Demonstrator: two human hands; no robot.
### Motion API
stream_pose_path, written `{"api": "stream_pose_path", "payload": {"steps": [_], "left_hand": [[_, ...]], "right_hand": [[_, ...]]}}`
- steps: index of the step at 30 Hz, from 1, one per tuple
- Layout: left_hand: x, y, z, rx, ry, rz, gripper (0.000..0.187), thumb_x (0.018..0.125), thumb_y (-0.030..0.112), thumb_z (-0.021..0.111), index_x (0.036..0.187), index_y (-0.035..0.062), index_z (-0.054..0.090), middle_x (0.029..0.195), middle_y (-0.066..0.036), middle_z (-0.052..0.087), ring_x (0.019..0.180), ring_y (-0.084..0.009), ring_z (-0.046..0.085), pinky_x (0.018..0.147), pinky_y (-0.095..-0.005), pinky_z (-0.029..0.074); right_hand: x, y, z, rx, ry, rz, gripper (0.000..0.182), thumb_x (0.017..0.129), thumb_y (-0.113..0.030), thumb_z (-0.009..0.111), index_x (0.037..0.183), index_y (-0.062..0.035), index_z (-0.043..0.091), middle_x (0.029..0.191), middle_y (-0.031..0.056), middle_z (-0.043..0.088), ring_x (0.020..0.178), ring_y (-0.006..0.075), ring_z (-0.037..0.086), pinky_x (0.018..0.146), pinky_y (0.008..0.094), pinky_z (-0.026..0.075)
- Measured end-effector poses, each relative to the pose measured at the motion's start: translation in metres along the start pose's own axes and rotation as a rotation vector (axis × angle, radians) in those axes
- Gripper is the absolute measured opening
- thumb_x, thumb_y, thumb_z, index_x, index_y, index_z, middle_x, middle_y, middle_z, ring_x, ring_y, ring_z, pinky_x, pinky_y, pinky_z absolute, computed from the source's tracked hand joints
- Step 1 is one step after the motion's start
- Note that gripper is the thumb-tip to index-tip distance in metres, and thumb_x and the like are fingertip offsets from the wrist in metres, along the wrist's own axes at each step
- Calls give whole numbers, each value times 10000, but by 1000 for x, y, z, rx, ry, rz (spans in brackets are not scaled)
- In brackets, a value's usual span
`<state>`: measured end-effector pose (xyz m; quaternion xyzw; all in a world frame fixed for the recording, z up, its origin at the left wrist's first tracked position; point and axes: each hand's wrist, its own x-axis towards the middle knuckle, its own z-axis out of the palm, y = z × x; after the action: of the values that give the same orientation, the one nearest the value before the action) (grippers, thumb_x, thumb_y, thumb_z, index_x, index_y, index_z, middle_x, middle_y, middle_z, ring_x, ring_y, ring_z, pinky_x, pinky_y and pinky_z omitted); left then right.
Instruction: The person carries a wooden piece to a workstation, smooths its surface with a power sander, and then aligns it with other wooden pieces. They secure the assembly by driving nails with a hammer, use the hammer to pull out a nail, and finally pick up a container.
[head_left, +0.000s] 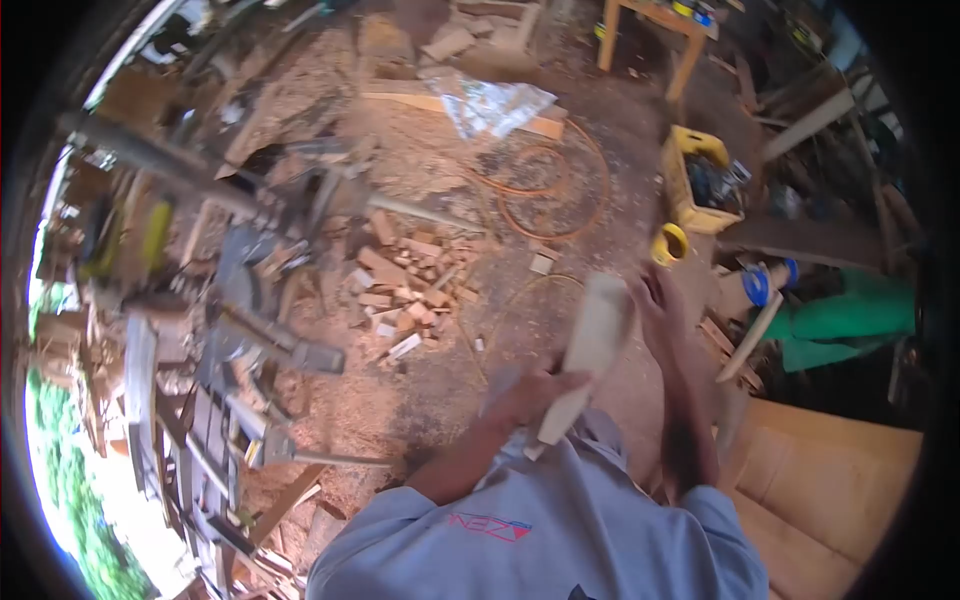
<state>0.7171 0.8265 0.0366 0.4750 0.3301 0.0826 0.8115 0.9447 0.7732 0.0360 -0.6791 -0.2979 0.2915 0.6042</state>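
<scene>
A pale, flat piece of wood [596, 325], wide at its upper end and narrow at its lower end, stands tilted in front of the grey shirt. My left hand [537, 393] is closed around its lower part, with the thumb lying across it. To the right of the wood's upper end is my right hand [652, 298], raised and slightly blurred, its fingers apart with nothing seen in them. Just beyond those fingertips lies a yellow ring-shaped roll [669, 244] on the floor.
Wood offcuts [415, 285] are piled on shavings. Beyond are a coiled hose [553, 235], plastic sheeting [490, 105] and a yellow crate [680, 185]. Tools and a metal vise-like object [300, 355] crowd the left. Right: blue spool [755, 287], green cloth [845, 315], wooden boards [820, 470].
</scene>
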Motion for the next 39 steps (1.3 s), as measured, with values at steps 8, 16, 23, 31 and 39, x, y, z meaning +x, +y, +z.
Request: {"api": "stream_pose_path", "payload": {"steps": [8,16,23,31,39], "left_hand": [[132,139,-104,-186,97,162,419,882,227,722,1185,-43,615,922,-104,684,771,-152,666,680,-288,542],[246,255,-220,-565,178,279,384,908,227,658,1156,-54,574,801,-150,659,639,-221,672,554,-342,587],[332,296,-346,-732,391,187,364,915,279,618,1140,-6,596,876,-149,674,660,-212,667,559,-305,562],[421,388,-501,-882,619,222,330,889,274,631,1101,24,599,838,-115,661,607,-228,648,521,-320,562],[429,469,-618,-701,894,458,307,852,176,669,1088,-16,627,849,-122,689,626,-189,669,563,-291,561]], "right_hand": [[205,68,-28,-195,-72,104,281,983,-288,615,1087,-29,649,870,16,633,824,112,603,711,311,480],[186,227,-158,-724,-542,1158,292,922,-353,649,1031,-93,722,840,79,705,772,225,671,662,383,533],[330,213,-46,-999,-828,791,218,918,-282,629,925,-65,651,806,91,641,759,238,632,650,416,494],[665,285,107,-1145,-1052,382,203,913,-200,607,803,-34,570,767,105,567,745,253,588,638,453,449],[1078,123,414,-1329,-733,-343,369,944,-295,572,1169,-8,631,1056,228,679,1019,383,649,870,456,511]]}}
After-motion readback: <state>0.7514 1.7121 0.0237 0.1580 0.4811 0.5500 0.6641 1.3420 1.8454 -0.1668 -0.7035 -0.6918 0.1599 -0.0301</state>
